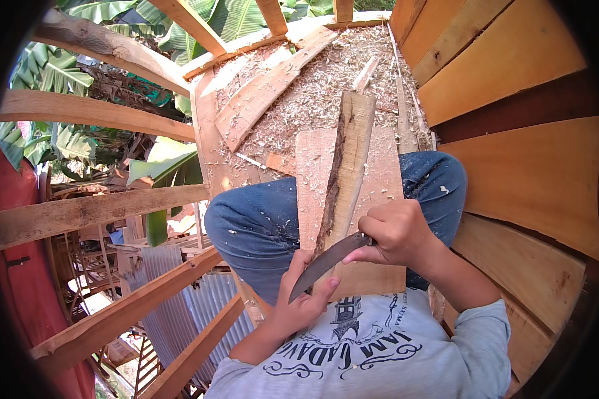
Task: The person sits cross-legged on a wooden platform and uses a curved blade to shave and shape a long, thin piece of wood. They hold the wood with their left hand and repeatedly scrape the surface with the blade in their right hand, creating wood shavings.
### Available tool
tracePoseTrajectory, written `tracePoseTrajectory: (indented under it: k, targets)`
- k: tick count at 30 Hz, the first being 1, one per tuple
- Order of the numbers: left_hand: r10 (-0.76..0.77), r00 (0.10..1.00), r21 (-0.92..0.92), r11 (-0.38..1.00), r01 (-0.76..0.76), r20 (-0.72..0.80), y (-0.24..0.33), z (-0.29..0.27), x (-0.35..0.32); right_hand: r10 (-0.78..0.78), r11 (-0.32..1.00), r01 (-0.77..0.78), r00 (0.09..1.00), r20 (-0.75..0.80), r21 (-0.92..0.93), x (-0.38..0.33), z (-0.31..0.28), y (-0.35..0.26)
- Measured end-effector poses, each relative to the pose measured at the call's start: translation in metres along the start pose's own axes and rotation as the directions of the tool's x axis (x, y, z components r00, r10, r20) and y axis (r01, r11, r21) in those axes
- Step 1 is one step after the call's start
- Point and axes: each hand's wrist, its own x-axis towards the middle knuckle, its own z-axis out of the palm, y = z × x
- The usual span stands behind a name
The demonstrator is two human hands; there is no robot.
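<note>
A long, rough piece of wood with dark bark along its left edge lies lengthwise over a flat board on my lap. My left hand is closed around its near end, fingers on the left side and thumb on the right. In my right hand is the grip end of a knife with a broad, dark, curved blade. The blade slants down to the left across the wood's near end, and its tip passes over my left hand between thumb and fingers. My fingers hide the wood's very end and most of the handle.
Pale shavings cover the floor ahead, where a wide plank and smaller offcuts lie. Wooden rails line the left, with corrugated sheets and banana leaves beyond. A plank wall rises close on my right.
</note>
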Motion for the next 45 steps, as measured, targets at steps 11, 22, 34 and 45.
tracePoseTrajectory:
  k: [11,22,34,45]
  targets:
    - [0.029,1.0,-0.056,0.998,-0.028,0.005,0.002,0.005,0.002,0.137,0.986,-0.142,0.989,-0.052,-0.088,0.002,-0.013,0.049]
    - [-0.023,0.999,-0.144,0.989,0.029,0.043,0.012,0.0,0.015,0.27,0.957,-0.265,0.963,-0.023,0.115,-0.003,0.003,0.028]
    - [-0.011,0.996,-0.034,0.999,0.014,0.085,0.007,-0.002,0.004,0.07,0.994,-0.074,0.996,0.056,0.077,-0.006,0.006,0.011]
    - [-0.004,0.999,-0.167,0.986,0.012,0.05,0.004,-0.002,0.012,0.339,0.936,-0.337,0.941,-0.007,0.099,0.002,-0.003,0.038]
